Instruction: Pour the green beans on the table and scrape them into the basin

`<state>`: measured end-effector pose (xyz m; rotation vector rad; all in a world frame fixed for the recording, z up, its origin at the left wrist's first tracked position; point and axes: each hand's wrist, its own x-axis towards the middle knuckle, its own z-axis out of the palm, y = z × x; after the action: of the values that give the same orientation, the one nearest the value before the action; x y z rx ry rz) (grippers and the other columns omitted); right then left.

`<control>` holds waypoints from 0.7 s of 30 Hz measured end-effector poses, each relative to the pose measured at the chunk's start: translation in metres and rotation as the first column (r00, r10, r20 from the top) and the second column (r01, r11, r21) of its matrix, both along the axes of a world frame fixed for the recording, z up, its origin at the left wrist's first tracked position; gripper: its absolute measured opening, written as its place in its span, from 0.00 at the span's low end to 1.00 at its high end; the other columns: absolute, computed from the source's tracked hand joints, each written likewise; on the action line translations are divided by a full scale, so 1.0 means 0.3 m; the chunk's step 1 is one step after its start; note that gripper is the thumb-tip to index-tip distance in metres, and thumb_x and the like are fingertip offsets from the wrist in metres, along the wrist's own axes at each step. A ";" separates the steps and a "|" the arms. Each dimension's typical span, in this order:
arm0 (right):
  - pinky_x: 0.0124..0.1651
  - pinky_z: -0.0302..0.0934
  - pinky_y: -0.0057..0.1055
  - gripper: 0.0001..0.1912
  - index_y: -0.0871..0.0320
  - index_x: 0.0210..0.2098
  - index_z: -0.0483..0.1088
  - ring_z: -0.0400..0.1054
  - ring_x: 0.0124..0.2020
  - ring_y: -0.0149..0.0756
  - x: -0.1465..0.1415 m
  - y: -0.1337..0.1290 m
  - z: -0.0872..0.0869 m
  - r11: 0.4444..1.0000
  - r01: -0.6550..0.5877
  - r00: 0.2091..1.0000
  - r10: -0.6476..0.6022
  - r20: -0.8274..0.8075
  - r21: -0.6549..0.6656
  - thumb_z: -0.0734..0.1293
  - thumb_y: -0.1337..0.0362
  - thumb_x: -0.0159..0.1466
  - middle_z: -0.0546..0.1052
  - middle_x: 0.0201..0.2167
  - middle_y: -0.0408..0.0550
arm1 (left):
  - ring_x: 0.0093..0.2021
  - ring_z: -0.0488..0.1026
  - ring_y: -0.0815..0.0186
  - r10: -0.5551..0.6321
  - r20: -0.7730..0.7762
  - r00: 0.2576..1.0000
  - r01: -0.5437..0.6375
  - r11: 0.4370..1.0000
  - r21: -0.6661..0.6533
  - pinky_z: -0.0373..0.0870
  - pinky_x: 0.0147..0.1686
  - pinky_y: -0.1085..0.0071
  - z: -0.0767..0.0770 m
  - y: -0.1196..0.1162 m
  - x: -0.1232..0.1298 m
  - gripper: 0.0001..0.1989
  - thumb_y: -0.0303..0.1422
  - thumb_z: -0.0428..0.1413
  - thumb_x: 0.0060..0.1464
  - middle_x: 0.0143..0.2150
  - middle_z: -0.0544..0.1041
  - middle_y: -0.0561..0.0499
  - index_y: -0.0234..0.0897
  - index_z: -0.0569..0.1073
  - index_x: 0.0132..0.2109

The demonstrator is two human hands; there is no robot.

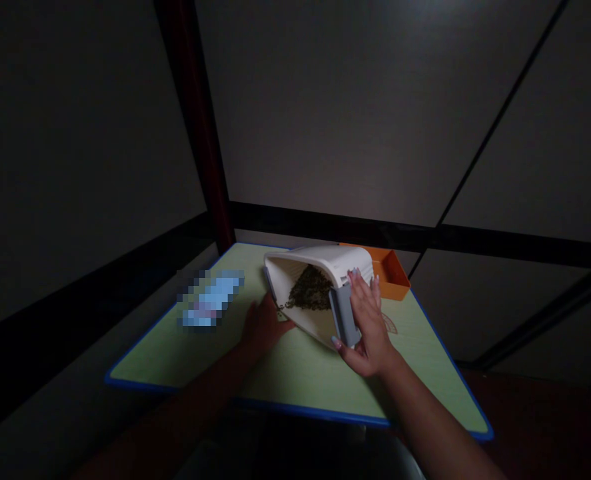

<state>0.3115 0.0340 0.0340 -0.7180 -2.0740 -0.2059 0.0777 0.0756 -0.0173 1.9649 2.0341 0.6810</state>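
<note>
A white plastic container (320,255) with grey side clips lies tilted on its side above the table, its open mouth facing me. Inside it a heap of small dark pieces (311,290), perhaps seeds or beans, has slid together; their kind is too dim to tell. My right hand (368,320) holds the container's right side, with the thumb at the front of the grey clip (344,313) and the fingers laid along the wall. On the other side my left hand (265,323) supports the lower left edge, its fingers partly hidden in shadow.
An orange open box (395,283) stands behind the container at the back right. A blurred bright blue patch (212,300) lies at the table's left. The pale green table (325,393) has a blue rim, with walls behind and to the left.
</note>
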 end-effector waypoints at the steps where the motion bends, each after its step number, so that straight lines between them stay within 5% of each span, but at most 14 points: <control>1: 0.68 0.25 0.65 0.53 0.52 0.72 0.32 0.42 0.70 0.60 0.000 0.000 0.000 1.000 0.003 1.000 -0.003 0.001 -0.005 0.63 0.56 0.54 0.45 0.72 0.49 | 0.53 0.71 0.62 -0.005 0.008 1.000 0.005 1.000 0.001 0.71 0.51 0.54 -0.002 0.001 -0.002 0.24 0.44 0.54 0.54 0.56 0.71 0.45 0.38 0.67 0.55; 21: 0.67 0.29 0.66 0.52 0.60 0.72 0.34 0.45 0.70 0.58 -0.010 -0.005 0.003 0.997 -0.015 0.998 0.010 0.058 0.076 0.61 0.57 0.53 0.50 0.70 0.57 | 0.51 0.71 0.62 -0.055 0.091 0.994 0.052 0.998 0.033 0.72 0.49 0.55 -0.037 0.012 -0.013 0.24 0.44 0.54 0.54 0.55 0.72 0.45 0.38 0.67 0.55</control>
<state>0.3083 0.0324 0.0350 -0.6597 -2.1127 -0.3005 0.0738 0.0793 -0.0284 1.9593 1.9222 0.7803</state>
